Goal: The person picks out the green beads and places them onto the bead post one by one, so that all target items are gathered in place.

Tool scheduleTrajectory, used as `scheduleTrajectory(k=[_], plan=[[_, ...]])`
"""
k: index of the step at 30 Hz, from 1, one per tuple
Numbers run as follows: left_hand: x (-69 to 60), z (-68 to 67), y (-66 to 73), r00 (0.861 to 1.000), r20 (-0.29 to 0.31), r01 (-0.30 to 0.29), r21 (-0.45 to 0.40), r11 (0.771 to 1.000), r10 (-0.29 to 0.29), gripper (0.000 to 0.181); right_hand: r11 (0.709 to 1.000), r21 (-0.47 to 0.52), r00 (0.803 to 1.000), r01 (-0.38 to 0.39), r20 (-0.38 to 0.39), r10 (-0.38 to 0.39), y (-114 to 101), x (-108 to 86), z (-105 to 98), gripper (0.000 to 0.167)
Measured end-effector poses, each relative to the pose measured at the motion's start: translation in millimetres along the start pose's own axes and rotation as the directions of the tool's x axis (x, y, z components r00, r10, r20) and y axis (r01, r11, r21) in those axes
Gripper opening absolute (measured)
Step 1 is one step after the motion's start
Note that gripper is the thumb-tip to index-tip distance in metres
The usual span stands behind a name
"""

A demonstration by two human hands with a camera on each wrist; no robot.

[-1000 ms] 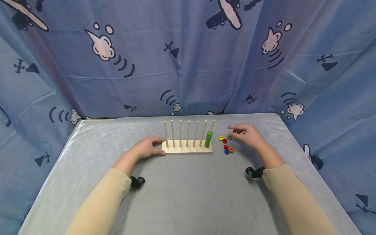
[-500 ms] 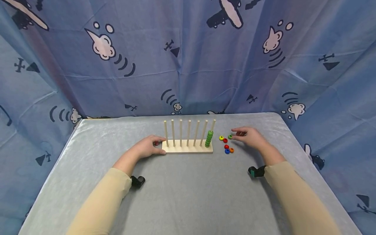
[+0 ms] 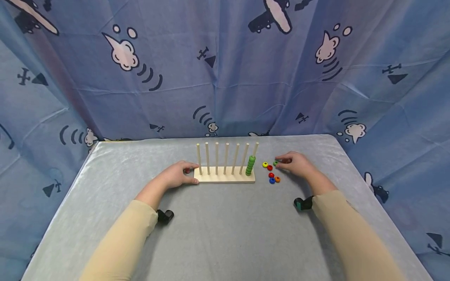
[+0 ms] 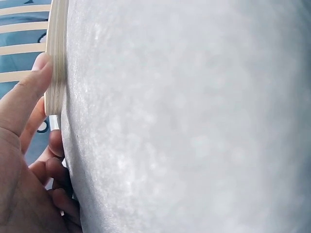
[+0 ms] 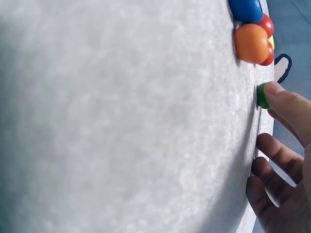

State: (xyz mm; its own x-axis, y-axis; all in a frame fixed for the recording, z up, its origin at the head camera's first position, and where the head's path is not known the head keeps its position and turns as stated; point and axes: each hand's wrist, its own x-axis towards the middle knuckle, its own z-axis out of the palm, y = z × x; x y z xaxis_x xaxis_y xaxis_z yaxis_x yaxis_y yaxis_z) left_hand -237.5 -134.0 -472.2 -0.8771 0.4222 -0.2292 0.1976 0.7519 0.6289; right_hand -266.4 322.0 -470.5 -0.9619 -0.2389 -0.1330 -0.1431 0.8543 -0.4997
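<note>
A wooden peg board point(image 3: 225, 178) with several upright pegs stands mid-table; green beads point(image 3: 250, 165) are stacked on its rightmost peg. My left hand point(image 3: 174, 175) grips the left end of the base, thumb point(image 4: 43, 63) on the near side and the other fingers behind or beside it. On the right, my right hand point(image 3: 297, 164) has thumb and forefinger around a loose green bead point(image 5: 263, 96), which still sits on the cloth. The thumb point(image 5: 286, 104) covers part of that bead in the right wrist view.
Between board and right hand lie a yellow bead point(image 3: 265, 164), two red beads point(image 3: 269, 168), a blue bead point(image 3: 272, 180) and an orange bead point(image 3: 277, 179). A grey cloth covers the table point(image 3: 225, 226). A blue printed curtain point(image 3: 175, 78) hangs behind it.
My right hand drew back slightly to the right, then came in again, and its forefinger and thumb closed around the green bead. The left hand keeps its grip on the board.
</note>
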Motion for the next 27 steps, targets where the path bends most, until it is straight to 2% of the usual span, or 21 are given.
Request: scheduleTrajectory(k=[10, 17, 27], plan=[[0.3, -0.2, -0.5, 1.0, 0.005, 0.008, -0.003, 1.0, -0.008, 0.065, 0.999, -0.035, 1.0, -0.025, -0.004, 0.024, -6.7, 1.4, 1.5, 0.033], [2.4, -0.3, -3.2, 1.0, 0.005, 0.0, -0.011, 1.0, 0.0, 0.066, 0.999, -0.026, 1.0, -0.024, -0.021, 0.024, -7.2, 0.8, 0.7, 0.034], [1.3, 0.3, -1.3, 1.0, 0.009, 0.022, -0.003, 1.0, -0.022, 0.066, 0.999, -0.029, 0.999, -0.022, -0.032, 0.021, -8.2, -1.1, -0.9, 0.035]])
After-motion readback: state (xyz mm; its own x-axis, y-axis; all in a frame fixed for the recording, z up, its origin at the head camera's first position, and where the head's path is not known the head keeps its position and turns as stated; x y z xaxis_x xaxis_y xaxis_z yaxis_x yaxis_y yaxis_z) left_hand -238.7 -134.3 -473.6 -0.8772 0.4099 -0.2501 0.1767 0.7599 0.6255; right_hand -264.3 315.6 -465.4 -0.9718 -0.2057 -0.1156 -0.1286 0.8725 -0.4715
